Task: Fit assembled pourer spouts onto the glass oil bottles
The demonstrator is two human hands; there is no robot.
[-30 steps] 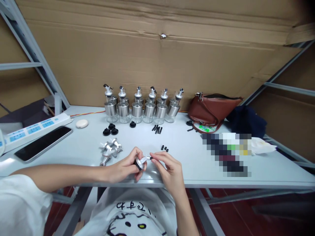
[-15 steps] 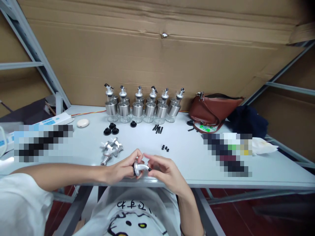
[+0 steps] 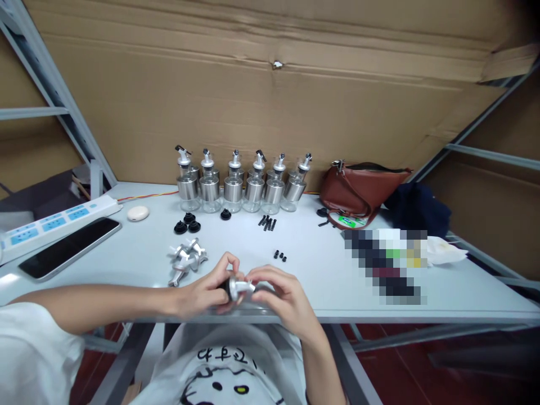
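Spout (image 3: 242, 287) shows over the near edge of the counter (image 3: 324, 275), between the two hands; I can't judge its height from here. Left hand (image 3: 206, 295): grip closed around the black base of it, silver neck pointing right. Right hand (image 3: 282, 295): fingers and thumb curled about the tip. I can't tell whether that grip is pinching it or just beside it; fingers hide the contact and there's some blur.

Loose parts on the counter, as I see them: a heap of silver spouts (image 3: 185, 260) lies just beyond the left forearm. Past that, three black stoppers (image 3: 194, 226) sit in a cluster, and a fourth stopper (image 3: 225, 215) stands apart to the right. Small black bits (image 3: 281, 256) lie beyond the right hand, well apart from it. Black sticks (image 3: 267, 223) lie farther back, short of the bottles.

Bottles (image 3: 233, 191): I count six upright in the front row, steel bands on, each with a silver spout fitted; more glass shows behind, partly hidden. Cardboard (image 3: 270, 107) stands behind them.

Left end: phone (image 3: 70, 248), power strip (image 3: 86, 212), round white case (image 3: 138, 214). Right end: brown bag (image 3: 358, 188), dark cloth (image 3: 419, 211) beside it, pixelated patch in front that I can't read.
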